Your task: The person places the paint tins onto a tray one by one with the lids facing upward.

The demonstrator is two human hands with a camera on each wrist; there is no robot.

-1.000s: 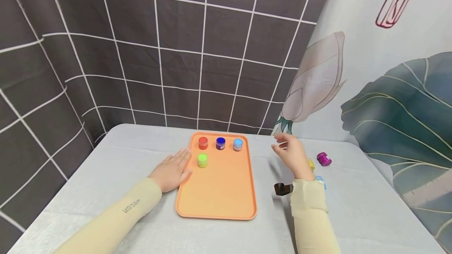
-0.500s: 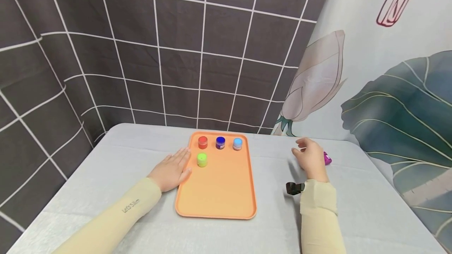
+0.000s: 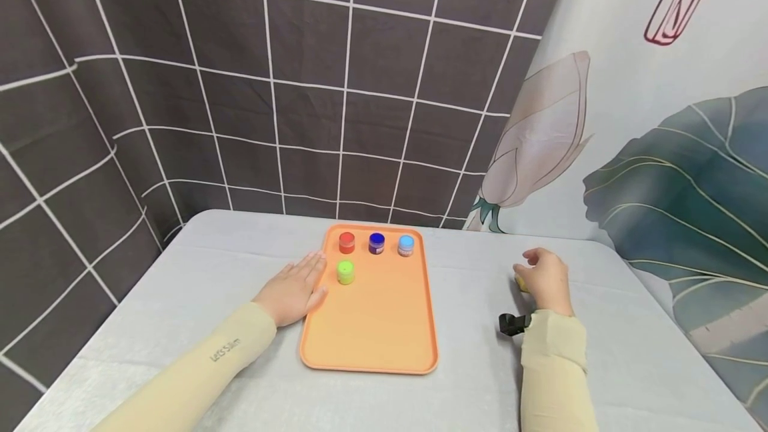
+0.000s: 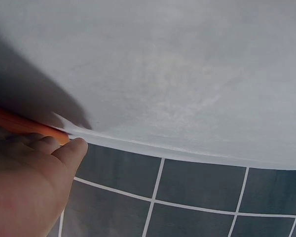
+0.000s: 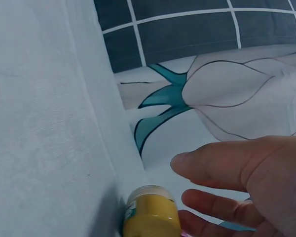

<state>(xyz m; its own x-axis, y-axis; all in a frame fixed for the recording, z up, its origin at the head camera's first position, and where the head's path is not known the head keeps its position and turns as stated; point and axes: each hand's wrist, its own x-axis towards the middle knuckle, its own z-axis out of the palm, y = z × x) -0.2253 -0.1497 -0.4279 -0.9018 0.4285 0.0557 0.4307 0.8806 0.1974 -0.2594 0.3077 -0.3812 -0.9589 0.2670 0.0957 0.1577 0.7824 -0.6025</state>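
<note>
Reaching down to the worktop [image 3: 180, 299], the right hand [image 3: 543, 279] has its grip spread over a small yellow jar [image 5: 152, 213]: the right wrist view shows the fingers [image 5: 222, 160] bent loosely above and beside the jar's yellow lid, with gaps between them and the jar, so nothing is pinched. Whether any fingertip touches the jar cannot be told. The jar lies on the grey cloth near the worktop's back edge, on the right, well apart from the tray [image 3: 369, 332]; in the head view only a sliver of yellow [image 3: 519, 283] peeks out beside the hand.

The left hand [image 3: 294, 291] lies flat on the worktop, fingers straight and together, holding nothing, its fingertips against the left rim of the orange tray. The left wrist view shows that orange rim [image 4: 15, 123] just at the fingers [image 4: 71, 150].

On the tray stand four small jars: a red jar [image 3: 346, 243], a dark blue jar [image 3: 376, 243] and a light blue jar [image 3: 406, 245] in a row along the far end, and a green jar [image 3: 345, 272] just in front of the red one, near the left fingertips. Both arms wear beige sleeves, and a small black device [image 3: 510, 324] sits at the right wrist.
</note>
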